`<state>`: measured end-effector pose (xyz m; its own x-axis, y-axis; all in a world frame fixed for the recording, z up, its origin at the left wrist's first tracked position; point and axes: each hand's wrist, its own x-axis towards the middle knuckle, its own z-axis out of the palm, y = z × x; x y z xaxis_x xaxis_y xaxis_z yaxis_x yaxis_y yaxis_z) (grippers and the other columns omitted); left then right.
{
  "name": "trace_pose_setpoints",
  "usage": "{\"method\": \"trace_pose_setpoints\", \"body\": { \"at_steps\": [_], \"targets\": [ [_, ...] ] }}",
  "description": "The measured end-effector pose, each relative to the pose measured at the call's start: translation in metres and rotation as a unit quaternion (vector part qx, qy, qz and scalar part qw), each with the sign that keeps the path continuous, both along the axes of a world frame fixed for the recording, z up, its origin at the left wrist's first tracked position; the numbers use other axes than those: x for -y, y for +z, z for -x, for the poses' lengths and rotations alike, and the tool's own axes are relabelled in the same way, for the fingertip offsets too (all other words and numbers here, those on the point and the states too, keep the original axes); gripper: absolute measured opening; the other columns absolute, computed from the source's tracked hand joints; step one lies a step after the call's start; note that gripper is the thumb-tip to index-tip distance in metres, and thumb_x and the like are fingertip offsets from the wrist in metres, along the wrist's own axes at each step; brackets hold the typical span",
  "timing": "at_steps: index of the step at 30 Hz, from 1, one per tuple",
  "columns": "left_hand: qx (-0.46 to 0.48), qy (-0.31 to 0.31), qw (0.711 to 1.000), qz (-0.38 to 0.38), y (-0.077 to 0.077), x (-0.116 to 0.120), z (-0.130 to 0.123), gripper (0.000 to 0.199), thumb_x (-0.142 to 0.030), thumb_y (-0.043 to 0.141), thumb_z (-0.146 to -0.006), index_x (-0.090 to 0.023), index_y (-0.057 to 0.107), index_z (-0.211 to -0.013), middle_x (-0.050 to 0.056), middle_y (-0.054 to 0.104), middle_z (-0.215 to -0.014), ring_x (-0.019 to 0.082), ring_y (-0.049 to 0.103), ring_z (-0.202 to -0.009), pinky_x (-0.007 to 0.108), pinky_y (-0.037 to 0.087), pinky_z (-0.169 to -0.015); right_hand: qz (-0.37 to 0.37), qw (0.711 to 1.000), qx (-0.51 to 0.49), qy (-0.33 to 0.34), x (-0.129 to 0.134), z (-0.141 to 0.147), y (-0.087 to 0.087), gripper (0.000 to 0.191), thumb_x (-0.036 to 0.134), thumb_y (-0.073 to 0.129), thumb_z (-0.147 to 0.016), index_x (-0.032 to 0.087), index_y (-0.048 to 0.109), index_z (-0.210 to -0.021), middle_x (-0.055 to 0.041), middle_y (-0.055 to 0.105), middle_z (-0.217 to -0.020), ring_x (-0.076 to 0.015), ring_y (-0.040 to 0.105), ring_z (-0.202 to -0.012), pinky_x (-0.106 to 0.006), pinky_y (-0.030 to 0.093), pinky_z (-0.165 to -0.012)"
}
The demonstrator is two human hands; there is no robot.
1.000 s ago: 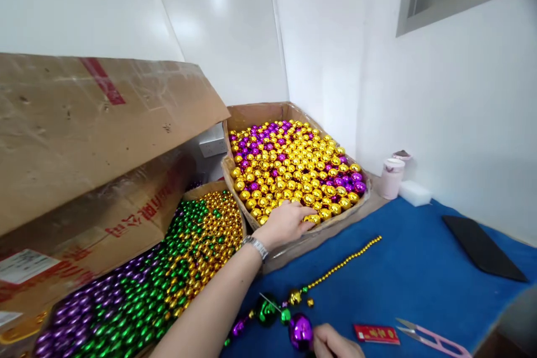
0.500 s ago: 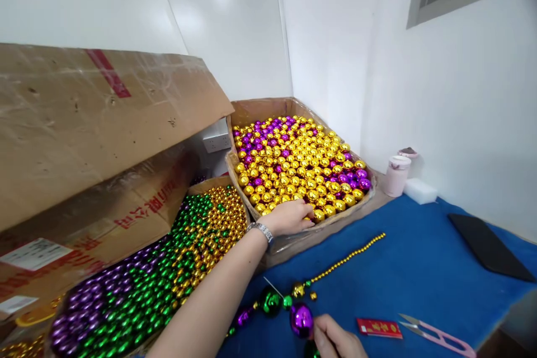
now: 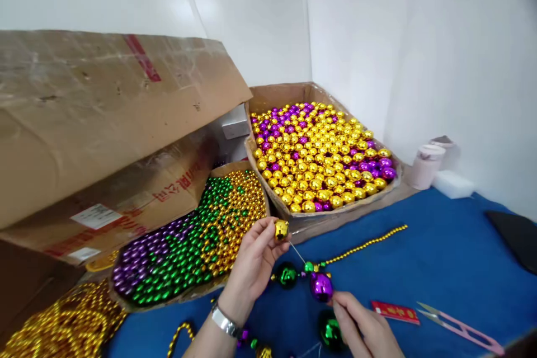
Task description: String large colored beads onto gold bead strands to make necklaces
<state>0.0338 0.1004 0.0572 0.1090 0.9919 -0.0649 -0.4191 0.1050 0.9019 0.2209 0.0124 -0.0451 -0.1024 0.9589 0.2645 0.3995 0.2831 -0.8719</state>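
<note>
My left hand [image 3: 255, 254], with a metal watch band at the wrist, pinches a gold ball [image 3: 281, 229] above the blue cloth. A thin needle [image 3: 297, 251] slants from near those fingers down to a small green bead [image 3: 309, 267]. At the lower right, the fingertips of my right hand [image 3: 363, 324] are closed at the edge of a large purple ball [image 3: 321, 286]; what exactly they pinch is too small to tell. Large green balls lie on either side, one [image 3: 287, 275] to the left and one [image 3: 330, 330] below. A string of small gold beads [image 3: 364, 244] trails to the upper right.
A box of gold and purple balls [image 3: 323, 156] stands behind my hands. Left of it, another carton holds purple, green and gold beads [image 3: 180, 251] beneath cardboard flaps [image 3: 126, 100]. Pink snips [image 3: 461, 327] and a red packet [image 3: 395, 312] lie right on the blue cloth [image 3: 440, 246].
My left hand has come out of the ball box with a gold ball and is now near the needle and the beads. The view has shifted, showing more gold bead strands at lower left.
</note>
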Motion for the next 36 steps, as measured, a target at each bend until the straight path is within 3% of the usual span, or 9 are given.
{"method": "trace_pose_setpoints", "body": {
  "at_steps": [4,14,21,28,36],
  "targets": [
    [0.053,0.052,0.997,0.034,-0.011,0.021,0.011,0.022,-0.022,0.067,-0.078,-0.017,0.062,-0.099,0.003,0.064,-0.093,0.02,0.065,-0.087,0.027,0.054,-0.075,-0.016,0.997,0.025,0.067,0.002,0.002,0.003,0.023,0.034,0.035,-0.095,0.023,0.054,-0.087,0.0001,0.06,-0.065,-0.0134,0.062,-0.06,-0.017,0.047,-0.061],
    [0.132,0.113,0.984,0.047,-0.017,0.035,0.014,0.011,-0.018,0.07,-0.074,-0.013,0.065,-0.082,0.004,0.068,-0.088,0.026,0.064,-0.096,0.035,0.053,-0.086,-0.043,0.989,0.094,0.107,0.007,0.008,0.001,0.021,0.028,0.033,-0.095,0.023,0.052,-0.088,-0.0018,0.06,-0.068,-0.0168,0.065,-0.07,-0.02,0.05,-0.065],
    [0.134,0.122,0.983,0.034,-0.019,0.039,0.014,0.009,-0.017,0.069,-0.075,-0.014,0.065,-0.083,0.002,0.066,-0.087,0.024,0.064,-0.094,0.036,0.052,-0.089,-0.04,0.988,0.096,0.11,0.007,0.01,0.0,0.02,0.028,0.034,-0.095,0.023,0.052,-0.088,-0.0011,0.059,-0.068,-0.0158,0.065,-0.069,-0.02,0.05,-0.067],
    [0.126,0.135,0.983,0.015,-0.018,0.043,0.012,0.012,-0.018,0.067,-0.078,-0.015,0.066,-0.089,0.004,0.062,-0.101,0.021,0.06,-0.097,0.035,0.05,-0.089,-0.049,0.987,0.112,0.107,0.009,0.01,-0.003,0.021,0.027,0.032,-0.095,0.023,0.05,-0.086,-0.0007,0.058,-0.066,-0.0159,0.064,-0.068,-0.02,0.05,-0.067],
    [0.033,0.115,0.993,-0.011,-0.03,0.059,0.002,0.025,-0.019,0.067,-0.077,-0.019,0.06,-0.101,0.005,0.059,-0.099,0.016,0.058,-0.089,0.032,0.049,-0.082,-0.084,0.991,0.087,0.062,0.009,0.017,0.003,0.02,0.026,0.031,-0.095,0.023,0.049,-0.086,0.0003,0.059,-0.063,-0.0127,0.06,-0.052,-0.019,0.048,-0.053]
  ]
}}
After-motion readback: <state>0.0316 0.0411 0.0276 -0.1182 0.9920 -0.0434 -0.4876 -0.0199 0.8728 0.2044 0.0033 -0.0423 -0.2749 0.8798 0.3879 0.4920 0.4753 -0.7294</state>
